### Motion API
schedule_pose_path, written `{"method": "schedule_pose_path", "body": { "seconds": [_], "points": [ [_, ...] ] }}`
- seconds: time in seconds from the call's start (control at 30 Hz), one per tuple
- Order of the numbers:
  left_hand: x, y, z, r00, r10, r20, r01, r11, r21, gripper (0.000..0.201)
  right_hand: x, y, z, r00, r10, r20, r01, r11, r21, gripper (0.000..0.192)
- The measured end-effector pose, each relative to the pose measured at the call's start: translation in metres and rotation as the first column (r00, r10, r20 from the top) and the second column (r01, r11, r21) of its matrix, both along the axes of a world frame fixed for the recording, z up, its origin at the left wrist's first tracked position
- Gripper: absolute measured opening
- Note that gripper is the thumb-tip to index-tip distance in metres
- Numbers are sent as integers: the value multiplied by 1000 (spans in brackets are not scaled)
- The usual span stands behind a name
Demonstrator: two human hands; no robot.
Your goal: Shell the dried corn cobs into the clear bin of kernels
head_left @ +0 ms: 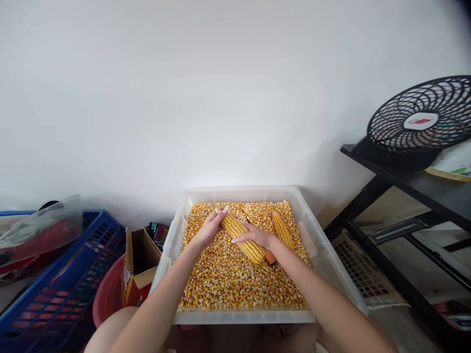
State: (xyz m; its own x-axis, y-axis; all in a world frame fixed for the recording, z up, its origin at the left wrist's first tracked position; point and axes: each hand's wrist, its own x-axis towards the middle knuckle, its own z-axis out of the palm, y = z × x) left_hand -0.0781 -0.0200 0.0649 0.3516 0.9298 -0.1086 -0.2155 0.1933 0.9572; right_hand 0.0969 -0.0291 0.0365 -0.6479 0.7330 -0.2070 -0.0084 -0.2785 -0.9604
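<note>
My left hand (212, 224) is closed around the far end of a yellow corn cob (253, 252). With its fingers laid across the middle of the same cob, my right hand (258, 236) grips it too. The cob is tilted over a thick bed of loose corn kernels (231, 289). These fill much of a translucent plastic bin (243, 317). A second corn cob (281, 229) lies on the kernels to the right. Beside my right wrist an orange-brown object (270, 257) shows in part; the hand hides the rest.
On the left stand a blue plastic crate (55, 294), a reddish basin (106, 289) and an open cardboard box (142, 260). To the right, a black fan (421, 120) sits on a black-framed shelf (397, 184). A white wall (235, 98) rises behind the bin.
</note>
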Motion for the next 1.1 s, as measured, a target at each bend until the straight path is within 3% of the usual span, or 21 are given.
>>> {"method": "schedule_pose_path", "body": {
  "seconds": [0.2,0.3,0.4,0.5,0.6,0.77,0.9,1.1],
  "points": [
    [-3,-1,8,994,-75,82,77,997,-21,45,2,3,-6,997,76,-1,-75,996,-52,42],
    [-2,2,5,999,42,16,-42,999,-28,45,-7,0,-5,989,-66,134,43,986,162,44],
    [-1,4,-3,983,149,-107,-153,987,-37,40,-17,-3,-8,936,-244,254,126,905,406,58],
    [-1,6,-7,981,166,-100,-171,984,-45,34,-19,-3,-11,905,-287,315,112,874,473,68],
    [-2,5,-7,987,143,-71,-146,989,-33,29,-15,0,-13,933,-203,298,64,907,416,62],
    [-4,3,-4,998,27,-51,-27,1000,-1,31,-5,4,-13,976,-65,207,36,989,142,44],
    [-7,3,-4,999,-27,-21,27,1000,-3,33,0,5,-15,996,-2,94,4,1000,-20,37],
    [-6,7,-4,1000,0,23,1,1000,-31,38,-2,3,-13,999,23,25,-21,997,-80,37]
  ]
}}
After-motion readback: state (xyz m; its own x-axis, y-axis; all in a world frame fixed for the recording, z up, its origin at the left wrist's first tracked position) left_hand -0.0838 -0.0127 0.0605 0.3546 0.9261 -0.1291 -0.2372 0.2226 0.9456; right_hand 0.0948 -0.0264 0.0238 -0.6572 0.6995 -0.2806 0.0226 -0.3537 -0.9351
